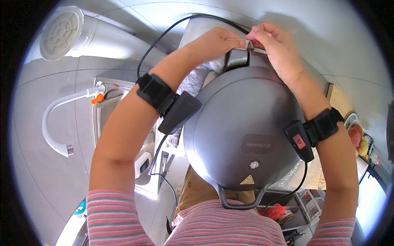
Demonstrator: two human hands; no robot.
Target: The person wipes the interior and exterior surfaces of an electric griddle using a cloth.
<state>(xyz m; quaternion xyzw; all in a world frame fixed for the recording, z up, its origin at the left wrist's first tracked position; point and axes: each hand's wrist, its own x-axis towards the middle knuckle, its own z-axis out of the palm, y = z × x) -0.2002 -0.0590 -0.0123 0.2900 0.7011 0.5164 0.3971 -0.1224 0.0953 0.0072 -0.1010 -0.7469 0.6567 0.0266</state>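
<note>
Before me stands a round grey electric griddle [243,110] with its lid down and its loop handle [238,204] towards my body. My left hand [220,43] reaches past the lid to the back edge and pinches a small, thin grey-beige thing [250,46], perhaps a cloth. Facing it, my right hand [272,40] has thumb and fingers together at the other side of that thing; its fingertips partly hide the contact. Just below my left fingers is the dark glossy hinge block [238,58]. A black cord [172,26] arches behind and runs up to the right hand.
At left is a steel sink [98,123] with a white curved faucet [49,123]. A large white pipe [101,35] lies along the upper-left wall. Bubble wrap [295,176] is under the griddle's right side. Fruit [357,136] sits at far right, a storage rack [307,206] below.
</note>
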